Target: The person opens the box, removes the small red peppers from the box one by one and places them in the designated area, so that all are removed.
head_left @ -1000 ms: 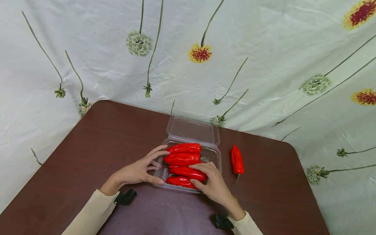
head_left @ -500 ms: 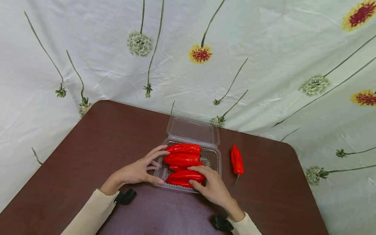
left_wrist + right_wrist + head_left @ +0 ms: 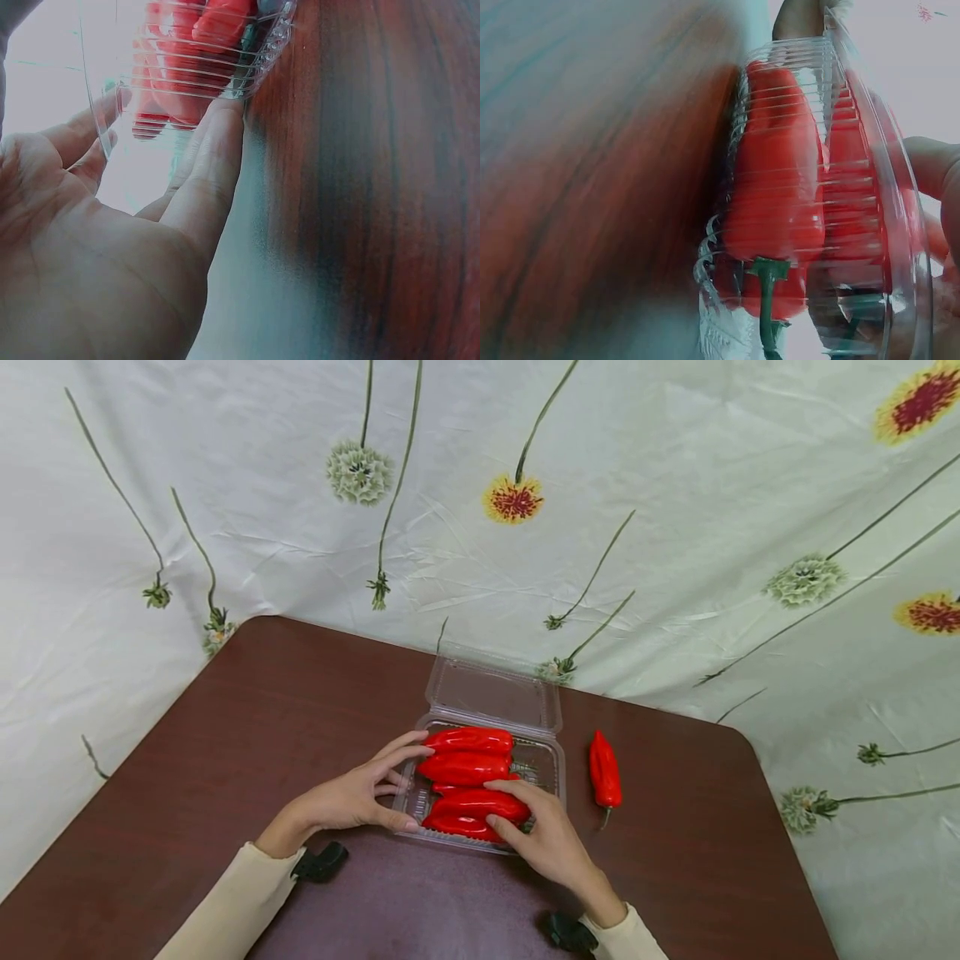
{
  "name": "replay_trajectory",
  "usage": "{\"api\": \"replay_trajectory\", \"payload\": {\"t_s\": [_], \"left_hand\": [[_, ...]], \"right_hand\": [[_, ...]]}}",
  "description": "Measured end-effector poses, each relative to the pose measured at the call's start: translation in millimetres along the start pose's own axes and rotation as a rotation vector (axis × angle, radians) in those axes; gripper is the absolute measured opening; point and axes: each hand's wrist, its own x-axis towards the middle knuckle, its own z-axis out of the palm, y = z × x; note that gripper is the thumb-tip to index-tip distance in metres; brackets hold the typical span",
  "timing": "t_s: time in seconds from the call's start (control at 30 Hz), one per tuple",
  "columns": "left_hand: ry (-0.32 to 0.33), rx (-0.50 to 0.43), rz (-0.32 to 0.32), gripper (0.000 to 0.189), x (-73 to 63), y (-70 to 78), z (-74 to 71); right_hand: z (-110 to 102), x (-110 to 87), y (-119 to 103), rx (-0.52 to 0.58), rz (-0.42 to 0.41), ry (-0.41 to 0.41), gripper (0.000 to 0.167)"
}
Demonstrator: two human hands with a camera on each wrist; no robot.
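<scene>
A hinged clear plastic container (image 3: 561, 777) lies on the table with its lid (image 3: 495, 689) folded back. Several glossy red chili peppers (image 3: 465, 768) lie side by side in it. My right hand (image 3: 553, 839) reaches over its right side and pinches a red chili pepper (image 3: 476, 806) between thumb and fingers, above another at the front. My left hand (image 3: 348, 797) spreads along the container's left side, thumb at the front corner and fingertips at the wall and rim. In the right wrist view, a chili pepper (image 3: 776, 172) with a green stem shows through the ribbed wall.
One more red chili pepper (image 3: 605, 768) lies on the table to the right of the container. The dark brown table (image 3: 300, 710) has rounded far corners. A flower-print cloth (image 3: 450, 552) hangs behind it, close to the open lid.
The chili pepper in my right hand has moved slightly toward me, then slightly back and right, now overlapping the front one less. My left hand and the container stay in place.
</scene>
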Motion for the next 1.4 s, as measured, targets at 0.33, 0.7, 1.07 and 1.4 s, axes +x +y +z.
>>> {"api": "replay_trajectory", "payload": {"t_s": [0.33,0.7,1.07,1.4], "left_hand": [[0.003,0.001,0.003,0.092,0.3,0.6,0.9],[0.003,0.003,0.000,0.093,0.0,1.2,0.4],[0.002,0.005,0.001,0.092,0.5,2.1,0.0],[0.002,0.017,-0.006,0.093,0.0,0.8,-0.1]], "right_hand": [[-5.8,1.8,1.2,0.064,-0.019,0.005,0.041],[-9.2,4.2,1.0,0.099,-0.064,0.055,0.040],[-13.6,5.3,0.1,0.123,-0.027,0.065,0.048],[-19.6,6.0,3.1,0.126,-0.044,0.115,0.058]]}}
